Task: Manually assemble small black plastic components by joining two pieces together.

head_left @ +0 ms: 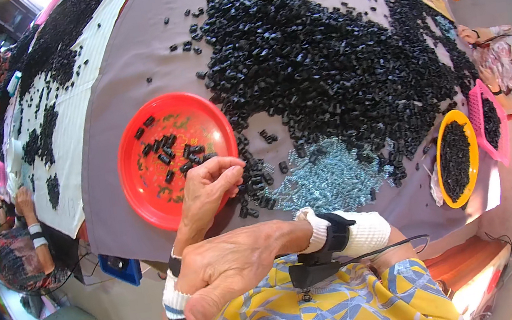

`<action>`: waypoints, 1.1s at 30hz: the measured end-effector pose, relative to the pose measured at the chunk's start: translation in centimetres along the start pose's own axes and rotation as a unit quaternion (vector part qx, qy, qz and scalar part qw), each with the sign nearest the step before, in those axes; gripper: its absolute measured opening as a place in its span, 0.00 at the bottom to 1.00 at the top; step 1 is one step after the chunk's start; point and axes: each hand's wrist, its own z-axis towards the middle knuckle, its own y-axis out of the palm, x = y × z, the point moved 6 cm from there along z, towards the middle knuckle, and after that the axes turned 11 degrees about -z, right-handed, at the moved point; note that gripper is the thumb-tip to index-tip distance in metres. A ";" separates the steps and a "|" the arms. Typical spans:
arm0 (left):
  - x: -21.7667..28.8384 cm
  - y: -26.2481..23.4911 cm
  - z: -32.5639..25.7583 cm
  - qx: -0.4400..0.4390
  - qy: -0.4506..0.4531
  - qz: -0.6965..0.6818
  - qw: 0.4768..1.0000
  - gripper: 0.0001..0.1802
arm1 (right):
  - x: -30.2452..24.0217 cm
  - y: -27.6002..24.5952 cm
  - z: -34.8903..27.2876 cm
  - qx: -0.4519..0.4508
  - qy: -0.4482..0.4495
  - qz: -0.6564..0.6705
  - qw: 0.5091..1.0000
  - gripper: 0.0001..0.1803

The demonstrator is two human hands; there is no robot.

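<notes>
I watch remotely: small black plastic cylinders lie on a round, green-and-gold-printed red plastic plate just beyond the bent-fingered left hand; the right hand crosses nearer. Whether either grips anything, I cannot tell.

This seems a small-parts workshop: black plastic pieces lie heaped right of the red plate, with co-workers (at least two) farther right.

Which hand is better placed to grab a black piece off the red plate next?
Probably the left hand: it is at the edge of the red plate, near the black pieces. The right hand is farther away.
</notes>
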 end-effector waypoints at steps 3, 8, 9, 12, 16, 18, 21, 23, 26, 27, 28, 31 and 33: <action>0.0 0.2 0.1 0.000 -0.015 0.010 1.000 0.10 | 0.3 -0.9 0.1 0.084 -0.041 0.009 0.996 0.31; 0.0 0.9 0.1 -0.025 -0.002 0.010 1.000 0.09 | 0.3 -0.5 -0.9 0.001 0.004 -0.053 0.999 0.32; -0.2 1.0 0.1 -0.025 -0.012 0.019 0.999 0.10 | 0.5 -0.8 -0.8 0.043 -0.017 -0.075 0.996 0.33; -0.5 0.7 0.0 -0.027 -0.014 0.014 0.999 0.10 | 0.7 -0.8 -1.2 0.054 -0.049 -0.115 0.991 0.34; 0.0 1.9 0.2 -0.033 -0.024 0.021 0.999 0.10 | 0.4 -1.7 -3.5 0.066 0.015 -0.162 0.984 0.27; 0.2 1.8 -0.1 -0.019 -0.023 0.031 0.999 0.10 | -0.6 -2.4 -5.0 0.049 0.050 -0.089 0.994 0.24; 0.3 1.6 0.0 -0.015 -0.005 0.016 1.000 0.09 | 0.0 -2.3 -8.3 0.068 0.043 -0.169 0.982 0.22; 0.2 1.2 0.0 -0.012 -0.001 0.021 1.000 0.10 | 0.4 -3.5 -11.4 0.089 0.144 -0.199 0.965 0.25; 0.1 1.1 0.2 -0.008 0.003 0.006 1.000 0.08 | 0.3 -5.2 -16.5 0.216 0.204 -0.252 0.921 0.19; 0.0 1.0 0.2 -0.006 0.002 0.007 1.000 0.08 | 0.0 -5.8 -17.8 0.261 0.224 -0.266 0.900 0.17; 0.1 1.0 0.3 -0.006 0.004 0.009 1.000 0.08 | 0.2 -6.3 -19.1 0.299 0.245 -0.265 0.883 0.16; 0.3 1.2 0.4 -0.007 0.009 0.012 1.000 0.08 | 1.4 -7.0 -21.2 0.390 0.302 -0.213 0.843 0.13; 0.4 1.2 0.4 -0.006 0.011 0.012 1.000 0.08 | 1.6 -8.0 -21.8 0.451 0.329 -0.238 0.795 0.13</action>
